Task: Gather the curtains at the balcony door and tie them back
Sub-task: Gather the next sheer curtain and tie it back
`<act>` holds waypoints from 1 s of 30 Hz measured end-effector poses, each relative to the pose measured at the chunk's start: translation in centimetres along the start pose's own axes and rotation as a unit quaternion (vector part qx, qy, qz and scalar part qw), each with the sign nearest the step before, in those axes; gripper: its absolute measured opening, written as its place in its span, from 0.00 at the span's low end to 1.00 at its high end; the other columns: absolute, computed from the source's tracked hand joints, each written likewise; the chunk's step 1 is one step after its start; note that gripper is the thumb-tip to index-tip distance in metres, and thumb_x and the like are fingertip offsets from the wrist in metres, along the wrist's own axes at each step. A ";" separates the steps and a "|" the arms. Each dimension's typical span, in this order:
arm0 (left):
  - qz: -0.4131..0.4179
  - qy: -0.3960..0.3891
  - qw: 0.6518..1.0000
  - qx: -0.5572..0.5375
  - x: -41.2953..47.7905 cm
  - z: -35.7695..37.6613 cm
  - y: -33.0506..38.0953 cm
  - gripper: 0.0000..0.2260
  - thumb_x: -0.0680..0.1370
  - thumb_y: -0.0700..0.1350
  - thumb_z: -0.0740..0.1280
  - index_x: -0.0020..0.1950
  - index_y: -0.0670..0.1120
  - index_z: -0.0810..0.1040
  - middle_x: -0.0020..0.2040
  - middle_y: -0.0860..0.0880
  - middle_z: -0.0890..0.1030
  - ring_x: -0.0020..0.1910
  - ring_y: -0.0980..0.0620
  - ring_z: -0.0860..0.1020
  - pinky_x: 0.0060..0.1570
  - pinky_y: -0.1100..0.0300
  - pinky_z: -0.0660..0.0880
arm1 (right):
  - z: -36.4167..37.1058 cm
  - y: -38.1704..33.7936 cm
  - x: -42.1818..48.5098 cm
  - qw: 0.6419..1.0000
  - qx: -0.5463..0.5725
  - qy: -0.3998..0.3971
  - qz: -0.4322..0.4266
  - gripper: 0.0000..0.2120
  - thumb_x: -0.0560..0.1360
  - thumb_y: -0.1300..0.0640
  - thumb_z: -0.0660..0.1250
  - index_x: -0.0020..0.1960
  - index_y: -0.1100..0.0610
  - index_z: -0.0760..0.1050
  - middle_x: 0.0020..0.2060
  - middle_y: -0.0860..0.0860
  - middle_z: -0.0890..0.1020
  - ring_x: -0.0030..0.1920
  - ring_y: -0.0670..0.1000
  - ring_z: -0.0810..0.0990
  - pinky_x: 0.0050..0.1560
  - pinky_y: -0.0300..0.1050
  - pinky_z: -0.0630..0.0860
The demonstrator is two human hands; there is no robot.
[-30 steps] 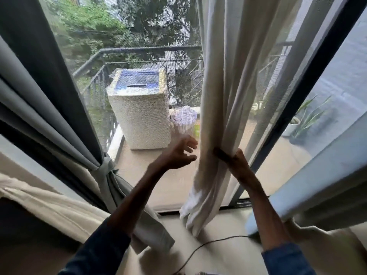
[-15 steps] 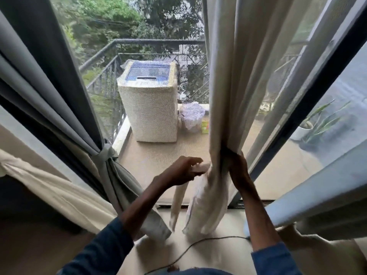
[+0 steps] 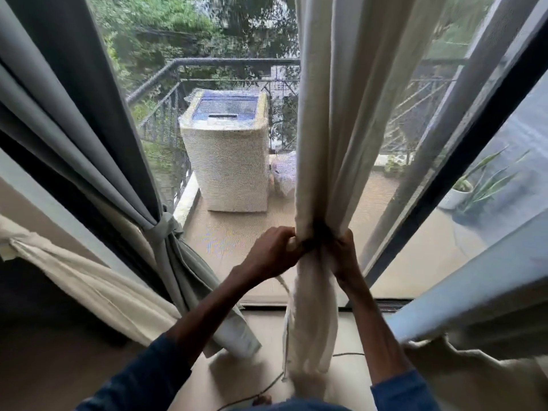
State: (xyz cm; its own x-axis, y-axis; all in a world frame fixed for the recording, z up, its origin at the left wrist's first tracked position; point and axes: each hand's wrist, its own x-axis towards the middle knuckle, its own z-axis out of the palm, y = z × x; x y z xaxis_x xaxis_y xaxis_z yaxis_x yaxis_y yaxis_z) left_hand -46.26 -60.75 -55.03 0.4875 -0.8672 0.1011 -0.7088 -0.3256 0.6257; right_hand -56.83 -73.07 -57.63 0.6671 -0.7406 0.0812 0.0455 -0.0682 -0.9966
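Clamps the gathered cream cloth curtain [image 3: 323,143] from both sides with left grip [image 3: 271,252] and right grip [image 3: 345,256], both curled tight round the bunch, between the knotted-back grey fabric curtain [image 3: 98,149] and the dark door frame [image 3: 431,200].

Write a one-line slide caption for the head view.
Left hand holds a pale strip against the gathered cream curtain, gripped by the right hand; the grey curtain is already tied back.

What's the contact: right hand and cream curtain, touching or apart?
Touching. Head view: the right hand grips the gathered cream curtain, curled tight round the bunch with no gap.
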 end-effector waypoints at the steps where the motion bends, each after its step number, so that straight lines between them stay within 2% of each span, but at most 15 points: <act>1: -0.011 0.020 0.999 0.036 -0.1 -0.3 0.3 0.17 0.77 0.60 0.67 0.41 0.47 0.80 0.35 0.43 0.82 0.39 0.39 0.79 0.37 0.49 0.75 | 0.0 0.2 0.0 1.000 -0.008 0.010 -0.012 0.06 0.76 0.64 0.66 0.40 0.64 0.77 0.33 0.48 0.78 0.37 0.43 0.73 0.37 0.41 0.72; 3: -0.018 0.062 0.992 0.108 0.1 -0.2 0.0 0.21 0.77 0.64 0.64 0.38 0.47 0.79 0.33 0.44 0.80 0.38 0.37 0.77 0.34 0.51 0.73 | 0.3 0.2 -0.4 0.998 -0.022 0.049 -0.019 0.14 0.75 0.57 0.67 0.39 0.68 0.76 0.34 0.51 0.76 0.37 0.42 0.71 0.34 0.43 0.70; 7: -0.023 0.069 0.982 0.176 0.5 -0.2 0.7 0.26 0.77 0.65 0.62 0.34 0.44 0.80 0.31 0.42 0.79 0.35 0.37 0.78 0.31 0.54 0.71 | 1.5 -0.5 -1.3 0.987 -0.110 0.116 0.008 0.20 0.72 0.44 0.67 0.41 0.63 0.78 0.35 0.53 0.83 0.38 0.47 0.77 0.37 0.53 0.75; 9: -0.041 0.057 0.983 0.170 1.0 -0.5 1.1 0.25 0.76 0.65 0.63 0.33 0.45 0.82 0.29 0.44 0.79 0.32 0.40 0.78 0.33 0.54 0.75 | 2.1 -0.9 -1.9 0.980 -0.149 0.128 -0.015 0.18 0.68 0.42 0.65 0.37 0.58 0.76 0.34 0.53 0.81 0.40 0.52 0.78 0.39 0.54 0.74; 11: -0.061 0.032 0.984 0.162 1.6 -0.6 1.2 0.20 0.74 0.59 0.67 0.31 0.46 0.82 0.27 0.47 0.80 0.30 0.45 0.80 0.35 0.54 0.78 | 2.3 -1.0 -2.1 0.965 -0.222 0.128 -0.056 0.19 0.67 0.45 0.62 0.37 0.62 0.74 0.37 0.58 0.78 0.44 0.59 0.75 0.41 0.54 0.72; 14: -0.106 -0.038 0.989 0.097 2.0 -0.8 1.8 0.14 0.72 0.51 0.68 0.30 0.44 0.82 0.25 0.50 0.81 0.24 0.53 0.80 0.34 0.56 0.80 | 2.3 -0.6 -1.9 0.938 -0.322 0.108 -0.070 0.09 0.71 0.57 0.66 0.39 0.64 0.72 0.41 0.60 0.74 0.48 0.62 0.73 0.42 0.50 0.65; 16: -0.111 -0.079 0.990 0.028 2.3 -1.0 2.3 0.10 0.68 0.47 0.68 0.32 0.42 0.83 0.26 0.48 0.82 0.26 0.55 0.82 0.34 0.55 0.81 | 2.4 -0.5 -2.0 0.948 -0.301 0.093 -0.043 0.10 0.73 0.54 0.65 0.42 0.62 0.72 0.42 0.57 0.74 0.47 0.63 0.75 0.40 0.47 0.64; 18: -0.093 -0.102 0.989 -0.052 2.6 -1.7 2.5 0.14 0.63 0.45 0.66 0.40 0.36 0.82 0.35 0.40 0.84 0.35 0.49 0.83 0.40 0.48 0.81 | 2.4 -0.7 -1.9 0.963 -0.249 0.098 -0.008 0.15 0.71 0.49 0.63 0.47 0.61 0.72 0.43 0.56 0.75 0.45 0.62 0.78 0.37 0.45 0.64; 19: -0.088 -0.131 0.983 -0.089 2.7 -2.0 2.4 0.17 0.64 0.43 0.65 0.45 0.30 0.80 0.39 0.36 0.82 0.38 0.48 0.80 0.43 0.46 0.81 | 2.2 -0.9 -1.8 0.966 -0.238 0.102 0.003 0.17 0.70 0.48 0.63 0.48 0.62 0.72 0.43 0.56 0.76 0.45 0.61 0.78 0.38 0.46 0.66; 22: -0.112 -0.245 0.948 -0.167 2.6 -3.0 2.8 0.13 0.74 0.27 0.58 0.55 0.25 0.76 0.44 0.38 0.78 0.40 0.46 0.79 0.46 0.52 0.81 | 1.4 -1.1 -1.3 0.966 -0.240 0.099 0.008 0.19 0.66 0.53 0.59 0.49 0.66 0.72 0.45 0.61 0.78 0.48 0.63 0.79 0.42 0.54 0.73; 24: -0.108 -0.222 0.958 -0.146 2.8 -3.0 2.9 0.12 0.74 0.26 0.56 0.52 0.25 0.77 0.43 0.38 0.78 0.41 0.44 0.80 0.47 0.50 0.82 | 1.2 -1.2 -1.0 0.965 -0.250 0.084 0.009 0.20 0.64 0.54 0.58 0.49 0.68 0.72 0.47 0.63 0.78 0.49 0.64 0.79 0.45 0.56 0.75; 26: -0.082 -0.153 0.983 -0.053 3.0 -2.8 3.2 0.05 0.72 0.29 0.61 0.40 0.29 0.77 0.36 0.39 0.77 0.37 0.47 0.76 0.40 0.49 0.78 | 1.1 -1.3 -0.9 0.964 -0.255 0.077 0.006 0.21 0.64 0.55 0.57 0.49 0.68 0.73 0.48 0.63 0.76 0.49 0.64 0.78 0.45 0.54 0.74; 27: -0.064 -0.126 0.990 -0.022 3.1 -2.6 3.2 0.06 0.72 0.31 0.64 0.35 0.35 0.76 0.33 0.38 0.75 0.34 0.49 0.75 0.36 0.53 0.75 | 1.0 -1.5 -0.9 0.964 -0.254 0.080 0.009 0.20 0.64 0.55 0.58 0.49 0.69 0.73 0.48 0.62 0.75 0.50 0.63 0.77 0.47 0.53 0.74; 28: -0.054 -0.108 0.993 -0.015 3.1 -2.3 3.1 0.08 0.72 0.32 0.65 0.33 0.40 0.78 0.31 0.39 0.76 0.32 0.49 0.75 0.33 0.56 0.73 | 0.8 -1.5 -0.7 0.963 -0.255 0.083 0.008 0.19 0.64 0.57 0.59 0.48 0.69 0.73 0.48 0.61 0.74 0.51 0.63 0.77 0.48 0.53 0.74; 30: -0.059 -0.082 0.994 -0.044 2.9 -1.8 2.7 0.09 0.72 0.34 0.68 0.38 0.44 0.85 0.29 0.46 0.80 0.30 0.51 0.79 0.32 0.61 0.75 | 0.4 -1.3 -0.3 0.961 -0.260 0.088 0.007 0.11 0.68 0.63 0.63 0.47 0.70 0.74 0.47 0.62 0.75 0.52 0.64 0.76 0.47 0.50 0.72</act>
State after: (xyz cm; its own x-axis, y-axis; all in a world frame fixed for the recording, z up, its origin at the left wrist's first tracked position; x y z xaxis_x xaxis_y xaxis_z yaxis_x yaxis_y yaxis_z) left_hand -45.80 -63.45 -51.65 0.4697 -0.8771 -0.1002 -0.6011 -0.4008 0.6914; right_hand -56.80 -72.49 -56.37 0.5271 -0.8422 0.1135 -0.3720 -0.3487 -0.8602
